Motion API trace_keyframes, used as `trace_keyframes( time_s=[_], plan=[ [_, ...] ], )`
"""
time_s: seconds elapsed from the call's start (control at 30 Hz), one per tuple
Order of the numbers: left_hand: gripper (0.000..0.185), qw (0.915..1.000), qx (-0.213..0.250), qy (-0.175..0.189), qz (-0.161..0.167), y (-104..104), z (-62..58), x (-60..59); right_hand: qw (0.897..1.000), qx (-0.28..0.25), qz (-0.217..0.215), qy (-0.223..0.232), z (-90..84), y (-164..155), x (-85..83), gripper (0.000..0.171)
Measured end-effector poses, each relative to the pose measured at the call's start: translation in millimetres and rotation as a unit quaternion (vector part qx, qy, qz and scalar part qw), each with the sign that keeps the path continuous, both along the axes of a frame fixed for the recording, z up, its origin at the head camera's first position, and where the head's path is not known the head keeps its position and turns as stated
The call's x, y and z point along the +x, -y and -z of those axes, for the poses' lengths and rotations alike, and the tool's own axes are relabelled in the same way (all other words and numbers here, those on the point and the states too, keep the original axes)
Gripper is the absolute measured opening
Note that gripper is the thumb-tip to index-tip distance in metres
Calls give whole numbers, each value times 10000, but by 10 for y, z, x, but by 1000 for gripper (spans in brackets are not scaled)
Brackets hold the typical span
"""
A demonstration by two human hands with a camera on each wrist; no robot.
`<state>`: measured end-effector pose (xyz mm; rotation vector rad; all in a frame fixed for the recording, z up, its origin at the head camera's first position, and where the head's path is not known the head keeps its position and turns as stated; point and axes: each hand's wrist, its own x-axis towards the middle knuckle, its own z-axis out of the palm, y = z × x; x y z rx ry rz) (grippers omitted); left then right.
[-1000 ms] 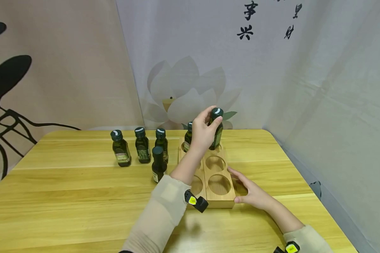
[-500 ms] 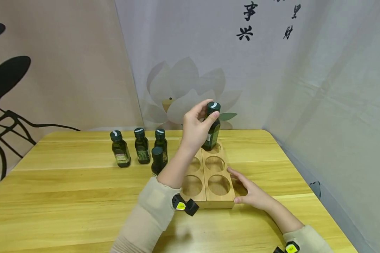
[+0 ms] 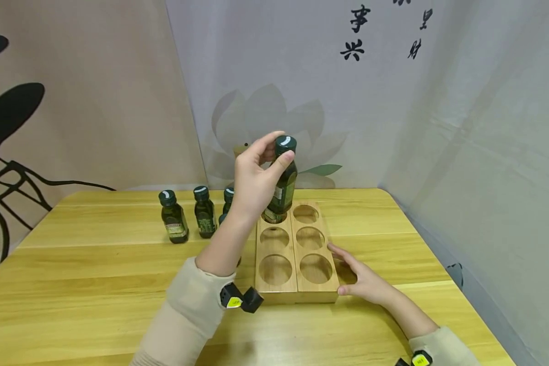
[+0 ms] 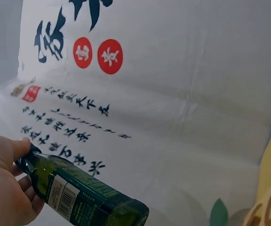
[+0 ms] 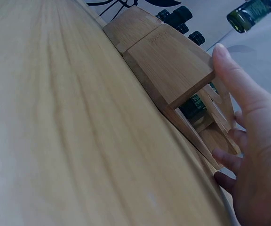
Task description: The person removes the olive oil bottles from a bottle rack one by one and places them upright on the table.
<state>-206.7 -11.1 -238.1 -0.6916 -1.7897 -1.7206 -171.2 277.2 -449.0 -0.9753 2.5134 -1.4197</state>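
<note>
In the head view my left hand (image 3: 256, 178) pinches a dark green glass bottle (image 3: 283, 185) by its capped neck, holding it roughly upright above the far left of a wooden rack (image 3: 296, 264). The left wrist view shows the bottle's barcode label (image 4: 62, 197), with thumb and fingers at its neck. Below, a second bottle (image 3: 274, 217) sits in the far-left round hole, mostly hidden by the held one. My right hand (image 3: 366, 279) rests against the rack's right side, fingers spread. In the right wrist view its thumb (image 5: 229, 66) touches the rack's corner.
On the table (image 3: 96, 290), left of the rack, stand similar bottles, among them one at the left end (image 3: 175, 218) and its neighbour (image 3: 205, 213). Others are partly hidden behind the left forearm. A printed cloth (image 3: 274, 61) hangs behind the table.
My left hand has lifted the bottle from the far-right hole and carried it left, over the far-left part of the rack. The right hand has stayed at the rack's side.
</note>
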Motion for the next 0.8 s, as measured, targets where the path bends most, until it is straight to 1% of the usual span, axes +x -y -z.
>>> trace_keyframes(
  time_s=[0.17,0.3,0.5,0.63,0.8],
  plan=[
    [34,9998,128,-90,-91,148,-61,46,10000,-4,12,14,-1,2,4,94],
    [35,9997,114,-115,-182,273,-84,86,10000,-11,16,-20,-8,0,2,95],
    [34,9993,141,21,-349,441,-94,126,10000,10,28,-37,1,-6,-7,95],
    [34,9987,107,80,-499,557,-82,121,10000,27,32,-36,12,-7,-13,94],
    [34,9966,23,334,-748,712,-53,105,10000,0,23,-21,10,-10,-10,94]
  ],
)
